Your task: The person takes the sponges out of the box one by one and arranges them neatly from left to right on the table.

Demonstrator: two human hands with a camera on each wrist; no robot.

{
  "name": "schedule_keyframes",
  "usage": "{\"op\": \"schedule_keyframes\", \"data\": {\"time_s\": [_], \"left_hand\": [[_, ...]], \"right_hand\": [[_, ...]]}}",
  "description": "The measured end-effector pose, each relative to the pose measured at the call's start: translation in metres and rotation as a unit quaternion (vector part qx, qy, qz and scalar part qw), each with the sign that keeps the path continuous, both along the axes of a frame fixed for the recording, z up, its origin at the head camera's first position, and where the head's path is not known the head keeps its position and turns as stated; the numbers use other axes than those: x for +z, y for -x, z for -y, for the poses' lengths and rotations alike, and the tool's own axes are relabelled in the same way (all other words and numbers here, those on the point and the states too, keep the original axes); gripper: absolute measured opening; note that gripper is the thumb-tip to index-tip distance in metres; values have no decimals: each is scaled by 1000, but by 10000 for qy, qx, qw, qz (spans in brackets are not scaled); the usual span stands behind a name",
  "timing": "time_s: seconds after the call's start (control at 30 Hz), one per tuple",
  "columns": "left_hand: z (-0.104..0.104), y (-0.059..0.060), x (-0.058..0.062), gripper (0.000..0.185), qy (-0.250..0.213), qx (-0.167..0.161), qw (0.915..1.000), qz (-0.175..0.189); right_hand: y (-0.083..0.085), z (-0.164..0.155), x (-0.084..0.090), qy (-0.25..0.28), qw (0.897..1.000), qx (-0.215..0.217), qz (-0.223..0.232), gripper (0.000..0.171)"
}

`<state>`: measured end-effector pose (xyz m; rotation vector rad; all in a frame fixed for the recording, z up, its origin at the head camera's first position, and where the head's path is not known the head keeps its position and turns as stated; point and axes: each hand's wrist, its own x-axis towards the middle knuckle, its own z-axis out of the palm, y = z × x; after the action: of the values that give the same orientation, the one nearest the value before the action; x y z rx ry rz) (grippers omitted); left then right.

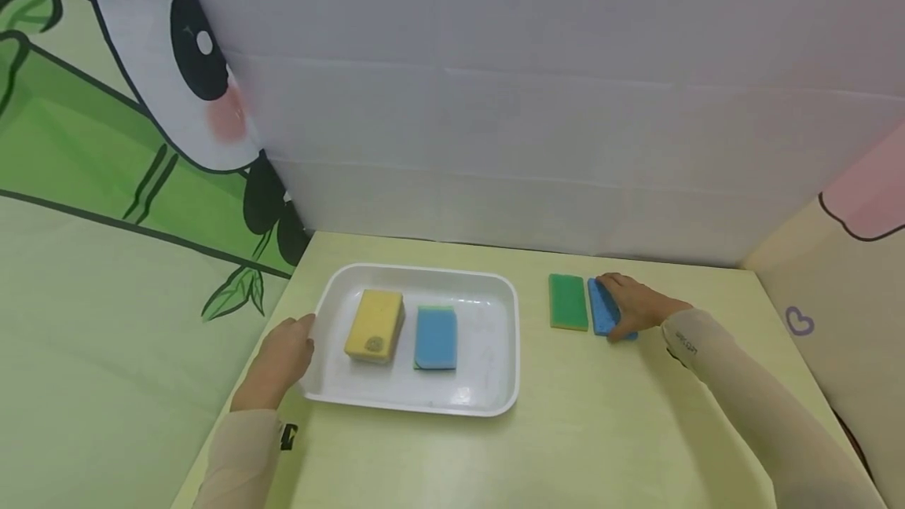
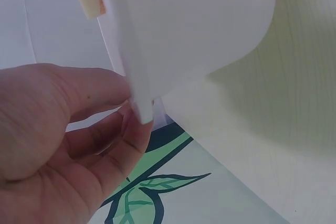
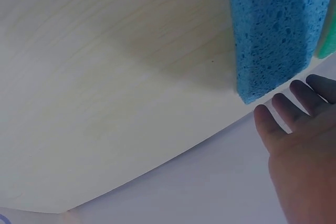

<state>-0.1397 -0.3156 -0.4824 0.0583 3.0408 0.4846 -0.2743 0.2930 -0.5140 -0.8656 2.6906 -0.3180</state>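
My left hand (image 1: pixel 278 361) grips the left rim of a white tray (image 1: pixel 488 371); the left wrist view shows the thumb and fingers pinching the tray's edge (image 2: pixel 139 85). Inside the tray lie a thick yellow sponge (image 1: pixel 375 324), with a small mark on top, and a blue sponge (image 1: pixel 435 338) with a green underside. On the right, my right hand (image 1: pixel 639 306) reaches over a porous blue sponge (image 1: pixel 600 309) on the table. In the right wrist view its extended fingers (image 3: pixel 286 111) are just off the end of that sponge; the thumb is mostly hidden there.
A green scouring sponge (image 1: pixel 569 302) lies flat just left of the porous blue one. The pale yellow table (image 1: pixel 452 462) meets a light grey cloth wall (image 1: pixel 495 148) at the back. Printed cloth panels (image 1: pixel 106 336) flank both sides.
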Motion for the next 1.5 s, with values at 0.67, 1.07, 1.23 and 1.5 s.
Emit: {"op": "schedule_keyframes", "data": {"time_s": [0.67,1.07,1.23,1.5], "left_hand": [[-10,2,3,43,-127,163,9997,116],[-24,5,3,41,-166,295,9994,31],[-26,6,2,42,-174,315,9993,50],[-28,8,0,42,-202,324,9993,11]], "right_hand": [[-26,41,39,-85,9979,-513,-381,96],[-22,46,58,25,9978,-398,-538,93],[-25,57,66,247,9978,-300,-534,92],[-27,95,85,350,9963,152,-764,95]]}}
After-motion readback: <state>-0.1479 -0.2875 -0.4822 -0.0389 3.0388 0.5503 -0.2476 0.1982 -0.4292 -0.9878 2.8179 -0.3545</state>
